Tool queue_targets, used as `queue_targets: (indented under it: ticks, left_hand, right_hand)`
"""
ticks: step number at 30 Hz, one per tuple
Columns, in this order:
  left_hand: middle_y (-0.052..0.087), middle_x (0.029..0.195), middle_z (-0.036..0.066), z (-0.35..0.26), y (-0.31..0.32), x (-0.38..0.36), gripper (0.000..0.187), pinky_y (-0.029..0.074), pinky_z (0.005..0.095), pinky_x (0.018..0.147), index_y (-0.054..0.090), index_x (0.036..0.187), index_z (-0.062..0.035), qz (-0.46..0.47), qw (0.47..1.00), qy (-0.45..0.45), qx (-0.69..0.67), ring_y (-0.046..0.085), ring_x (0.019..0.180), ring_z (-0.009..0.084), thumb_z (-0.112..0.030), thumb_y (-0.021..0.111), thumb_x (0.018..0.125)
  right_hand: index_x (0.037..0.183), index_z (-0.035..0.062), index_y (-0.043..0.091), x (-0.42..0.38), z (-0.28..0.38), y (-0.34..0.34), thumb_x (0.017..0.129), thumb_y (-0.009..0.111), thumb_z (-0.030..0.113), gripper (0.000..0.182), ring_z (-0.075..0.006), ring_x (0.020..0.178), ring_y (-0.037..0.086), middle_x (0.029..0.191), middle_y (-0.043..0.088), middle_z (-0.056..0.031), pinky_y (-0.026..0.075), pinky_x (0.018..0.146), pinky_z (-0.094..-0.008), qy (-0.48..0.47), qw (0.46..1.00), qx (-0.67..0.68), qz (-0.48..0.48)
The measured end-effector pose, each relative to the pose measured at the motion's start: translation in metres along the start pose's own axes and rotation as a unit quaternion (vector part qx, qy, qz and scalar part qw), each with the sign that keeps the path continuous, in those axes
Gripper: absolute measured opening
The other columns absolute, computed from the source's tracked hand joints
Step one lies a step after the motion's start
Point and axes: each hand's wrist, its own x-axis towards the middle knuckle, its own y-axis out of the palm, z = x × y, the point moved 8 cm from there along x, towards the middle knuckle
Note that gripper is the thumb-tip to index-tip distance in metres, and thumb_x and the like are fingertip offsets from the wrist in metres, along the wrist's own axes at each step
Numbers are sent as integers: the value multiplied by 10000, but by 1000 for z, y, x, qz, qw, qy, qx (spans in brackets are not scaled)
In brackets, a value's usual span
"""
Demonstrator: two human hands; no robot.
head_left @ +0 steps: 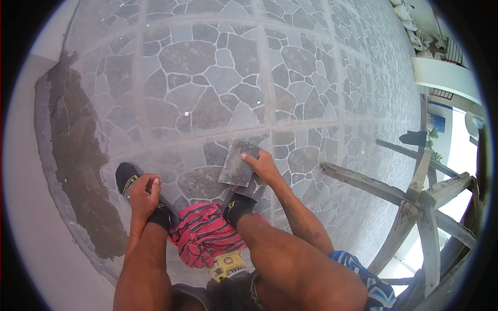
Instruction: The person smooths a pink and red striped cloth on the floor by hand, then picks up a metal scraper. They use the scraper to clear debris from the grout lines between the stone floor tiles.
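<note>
My right hand grips a flat grey rectangular plate with a scuffed, dusty face, thumb on top and fingers underneath. It is held over the stone-patterned floor, by my right shoe. My left hand hangs above my left shoe, its fingers curled together; whatever may be inside them is hidden. Between my feet lies a bunched pink cloth with dark stripes. Behind the cloth stands a container with a yellow label, partly covered by it.
A wet-looking brown patch runs along the pale wall at left. Crossed wooden beams stand on the right. White pieces of debris dot the floor. Bags lie at the far right top.
</note>
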Motion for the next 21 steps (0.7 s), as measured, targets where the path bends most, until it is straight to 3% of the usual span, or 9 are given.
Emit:
queue_targets:
  ticks: [6,9,12,15,21]
  left_hand:
    - [722,794,87,-1,0,0,60,523,297,639,700,991,-4,1,1000,-2,-4,685,673,166,-15,664,945]
    - [721,793,87,-4,0,1,59,521,297,634,699,991,-5,0,1000,2,0,683,669,164,-16,664,945]
    - [722,793,86,-5,-1,1,59,520,297,632,700,990,-7,-1,1000,6,2,682,667,164,-18,664,946]
    - [721,793,86,-3,0,1,57,519,297,631,700,988,-7,-1,1000,3,0,683,666,166,-19,664,945]
    - [720,791,83,-6,-1,1,54,514,299,624,698,984,-8,0,1000,6,7,679,660,169,-21,666,942]
  right_hand:
    - [1264,-57,665,-1,2,-1,957,747,273,458,-166,939,685,1092,732,-100,551,811,-330,-6,1000,0,-7]
    - [1251,-62,685,0,0,0,935,744,354,525,-235,1024,704,1128,757,-166,537,914,-367,0,1000,3,-9]
    - [1256,-61,682,-1,0,0,938,744,351,524,-235,1028,703,1131,756,-162,536,918,-366,5,1000,13,-5]
    - [1279,-57,656,0,3,1,957,748,261,462,-171,946,698,1101,734,-109,563,810,-331,-7,1000,9,-1]
    - [1279,-60,654,-1,2,1,956,748,255,461,-178,965,699,1116,731,-113,568,820,-336,0,1000,29,-1]
